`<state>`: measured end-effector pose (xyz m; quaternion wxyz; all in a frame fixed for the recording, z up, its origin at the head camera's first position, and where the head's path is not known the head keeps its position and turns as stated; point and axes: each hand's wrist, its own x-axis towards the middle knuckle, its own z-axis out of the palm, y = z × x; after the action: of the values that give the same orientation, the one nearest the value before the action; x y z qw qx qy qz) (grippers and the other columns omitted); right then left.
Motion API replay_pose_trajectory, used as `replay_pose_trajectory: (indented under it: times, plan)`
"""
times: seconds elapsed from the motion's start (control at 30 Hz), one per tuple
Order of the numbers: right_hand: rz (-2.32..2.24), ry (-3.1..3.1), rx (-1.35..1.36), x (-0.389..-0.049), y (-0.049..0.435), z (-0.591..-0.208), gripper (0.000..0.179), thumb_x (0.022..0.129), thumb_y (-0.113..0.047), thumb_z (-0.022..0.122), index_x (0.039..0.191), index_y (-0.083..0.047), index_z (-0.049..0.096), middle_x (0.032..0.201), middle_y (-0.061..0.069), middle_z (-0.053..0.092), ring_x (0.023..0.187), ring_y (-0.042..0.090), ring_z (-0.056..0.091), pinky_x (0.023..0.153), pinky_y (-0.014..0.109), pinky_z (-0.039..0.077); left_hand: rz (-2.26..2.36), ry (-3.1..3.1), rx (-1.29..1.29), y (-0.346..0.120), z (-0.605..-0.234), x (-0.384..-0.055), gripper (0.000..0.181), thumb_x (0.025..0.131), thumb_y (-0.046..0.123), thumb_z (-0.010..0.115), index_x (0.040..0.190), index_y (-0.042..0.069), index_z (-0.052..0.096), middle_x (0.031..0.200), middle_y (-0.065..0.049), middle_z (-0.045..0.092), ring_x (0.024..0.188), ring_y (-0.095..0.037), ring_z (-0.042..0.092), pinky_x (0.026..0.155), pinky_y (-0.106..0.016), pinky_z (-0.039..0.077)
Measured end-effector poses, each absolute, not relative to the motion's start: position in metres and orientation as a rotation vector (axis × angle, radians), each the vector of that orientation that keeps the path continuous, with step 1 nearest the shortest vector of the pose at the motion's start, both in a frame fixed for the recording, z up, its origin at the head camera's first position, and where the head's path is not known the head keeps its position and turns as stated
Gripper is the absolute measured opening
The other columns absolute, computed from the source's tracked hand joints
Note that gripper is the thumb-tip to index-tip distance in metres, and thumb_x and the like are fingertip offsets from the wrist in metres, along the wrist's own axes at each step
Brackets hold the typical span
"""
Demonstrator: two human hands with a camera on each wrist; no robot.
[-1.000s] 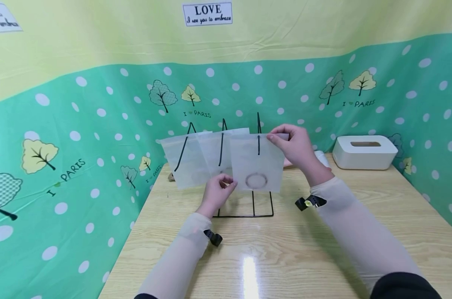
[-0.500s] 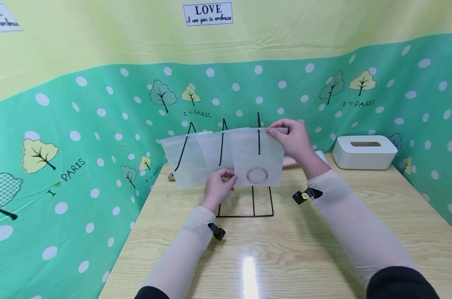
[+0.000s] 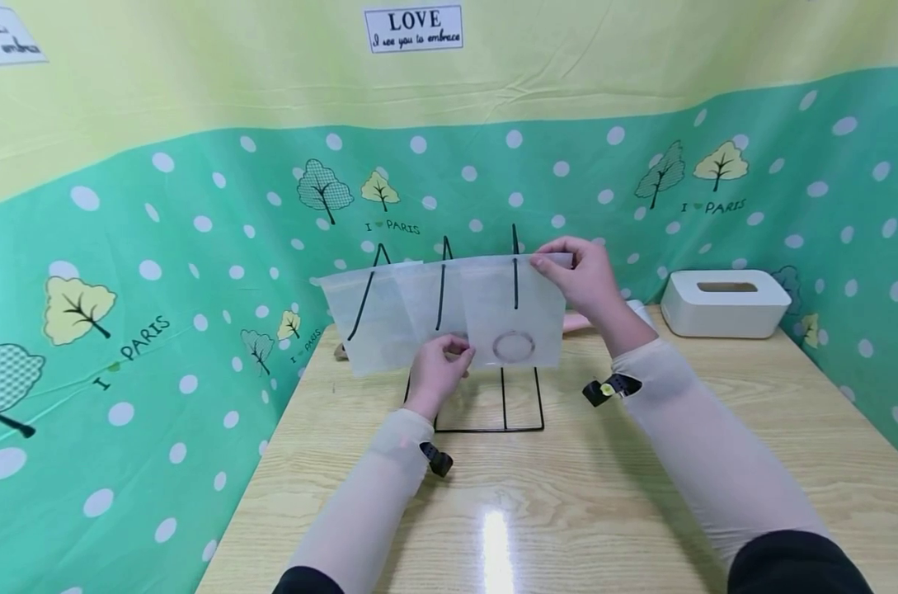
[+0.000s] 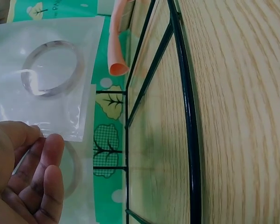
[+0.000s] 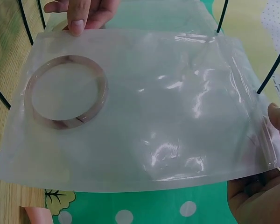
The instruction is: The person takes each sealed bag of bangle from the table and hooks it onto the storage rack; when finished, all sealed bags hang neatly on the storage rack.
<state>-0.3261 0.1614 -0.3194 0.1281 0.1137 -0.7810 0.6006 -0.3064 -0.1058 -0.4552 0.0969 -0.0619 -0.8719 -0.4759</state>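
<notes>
A translucent plastic bag hangs at the right hook of a black wire rack, whose prong crosses its upper part. A pale brownish bangle lies flat inside, near the bottom edge. My right hand pinches the bag's upper right corner between thumb and fingers. At the lower left corner, my left hand pinches the edge with thumb and forefinger. Two similar bags hang to the left on the other hooks, a middle bag and a left bag. The middle one also shows a ring, partly behind my left fingers.
A white tissue box stands at the back right of the wooden table. A pink tube-like thing lies behind the rack. A green and yellow patterned curtain surrounds the table at the back and sides.
The right bag has risen slightly, with my right hand moving up and a little left. My left hand has shifted slightly up and right, keeping its pinch. The other bags stay put.
</notes>
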Motion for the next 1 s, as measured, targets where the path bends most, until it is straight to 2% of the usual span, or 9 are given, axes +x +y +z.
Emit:
replay_pose_trajectory:
  times: [0.43,1.0]
  plan:
    - [1.736,-2.271,0.321,-0.324,0.168,-0.325,0.036,0.097,-0.040,0.077,0.113,-0.009,0.073,0.115,0.009,0.065,0.102,0.025,0.061,0.085,0.039,0.052,-1.344,-2.575,-0.209,-0.102,-0.462,-0.311,0.012,0.099,0.029,0.076,0.105,0.019,0.077,0.097,0.006,0.072,0.065,-0.010,0.069,0.056,-0.032,0.056]
    - [1.696,-2.282,0.320,-0.327,0.178,-0.333,0.042,0.093,-0.046,0.078,0.111,-0.009,0.072,0.105,0.010,0.066,0.098,0.024,0.059,0.083,0.039,0.050,-1.324,-2.568,-0.183,-0.100,-0.463,-0.310,0.010,0.099,0.032,0.076,0.103,0.022,0.077,0.098,0.008,0.073,0.063,-0.008,0.069,0.054,-0.033,0.055]
